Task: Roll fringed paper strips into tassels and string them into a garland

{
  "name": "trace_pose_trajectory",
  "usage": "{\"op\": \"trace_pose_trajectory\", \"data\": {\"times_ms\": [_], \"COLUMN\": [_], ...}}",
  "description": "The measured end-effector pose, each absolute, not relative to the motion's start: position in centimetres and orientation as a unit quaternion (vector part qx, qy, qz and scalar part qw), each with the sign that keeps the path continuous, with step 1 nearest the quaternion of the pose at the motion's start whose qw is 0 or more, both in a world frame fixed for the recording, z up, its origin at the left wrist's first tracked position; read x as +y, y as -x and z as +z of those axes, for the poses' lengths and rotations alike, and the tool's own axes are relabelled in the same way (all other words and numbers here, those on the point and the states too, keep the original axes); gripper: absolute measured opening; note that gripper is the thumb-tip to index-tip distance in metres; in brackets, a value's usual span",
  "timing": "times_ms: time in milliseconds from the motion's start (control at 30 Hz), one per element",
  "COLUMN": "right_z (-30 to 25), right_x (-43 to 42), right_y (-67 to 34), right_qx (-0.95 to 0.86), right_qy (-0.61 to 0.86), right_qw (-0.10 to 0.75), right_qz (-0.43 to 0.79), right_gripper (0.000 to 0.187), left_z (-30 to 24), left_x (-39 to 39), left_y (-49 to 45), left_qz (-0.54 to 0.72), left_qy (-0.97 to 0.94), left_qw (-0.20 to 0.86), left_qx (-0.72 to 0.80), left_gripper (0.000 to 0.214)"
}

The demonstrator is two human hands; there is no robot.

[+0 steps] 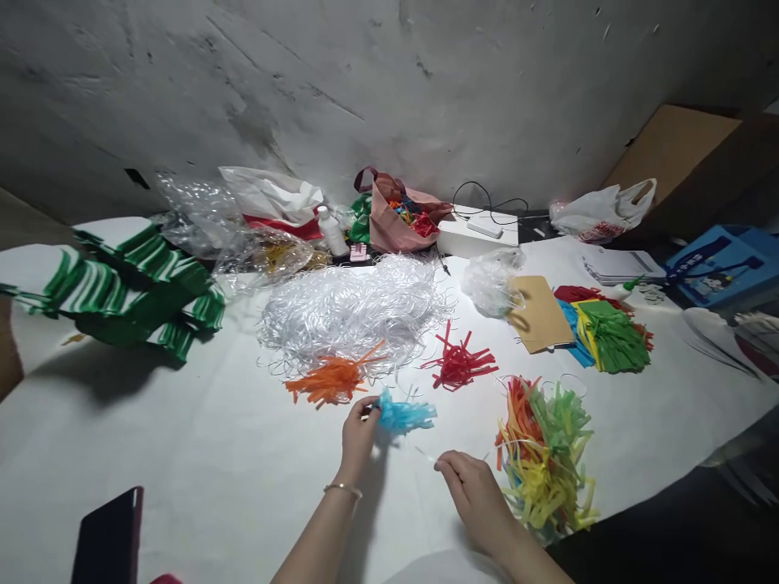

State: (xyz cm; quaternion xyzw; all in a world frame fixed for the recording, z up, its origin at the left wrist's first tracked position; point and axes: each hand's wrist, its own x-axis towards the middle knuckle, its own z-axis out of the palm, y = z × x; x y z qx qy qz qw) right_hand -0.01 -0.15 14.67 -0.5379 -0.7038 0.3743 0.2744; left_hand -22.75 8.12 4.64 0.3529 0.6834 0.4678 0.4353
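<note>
My left hand (360, 426), with a bracelet at the wrist, pinches one end of a light blue tassel (405, 414) just above the white table covering. My right hand (468, 478) is closed at the fingertips on a thin white string (424, 453) that runs toward the tassel. Whether the string joins the tassel cannot be made out. Behind the left hand lies an orange tassel (329, 380), and a red tassel (461, 363) rests farther back to the right. Beside my right hand is a pile of orange, green and yellow tassels (541, 462).
A heap of white string (353, 312) spreads behind the tassels. Green and white strips (146, 292) are held up at the left. A phone (108, 539) stands near front left. Farther right are brown card (540, 312), green tassels (614, 337) and a blue bag (724, 264).
</note>
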Motion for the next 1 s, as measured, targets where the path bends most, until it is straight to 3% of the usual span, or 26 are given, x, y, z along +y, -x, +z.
{"op": "trace_pose_trajectory", "data": {"times_ms": [333, 700, 900, 1000], "right_z": [15.7, 18.4, 17.8, 17.2], "right_x": [0.4, -0.4, -0.5, -0.9], "right_y": [0.8, 0.1, -0.5, -1.0], "right_qx": [-0.672, -0.559, -0.534, -0.534], "right_qy": [0.532, 0.567, 0.581, 0.586], "right_qw": [0.321, 0.422, 0.426, 0.419], "right_qz": [0.403, 0.433, 0.443, 0.442], "right_gripper": [0.032, 0.028, 0.03, 0.031], "left_z": [8.3, 13.6, 9.6, 7.3], "left_x": [2.9, 0.8, 3.1, 5.6], "left_y": [24.1, 19.5, 20.2, 20.2], "left_qz": [0.461, 0.408, 0.247, 0.223], "left_qy": [-0.367, -0.445, -0.574, -0.589], "left_qw": [0.511, 0.611, 0.425, 0.347], "left_qx": [0.626, 0.513, 0.655, 0.695], "left_gripper": [0.024, 0.032, 0.031, 0.03]}}
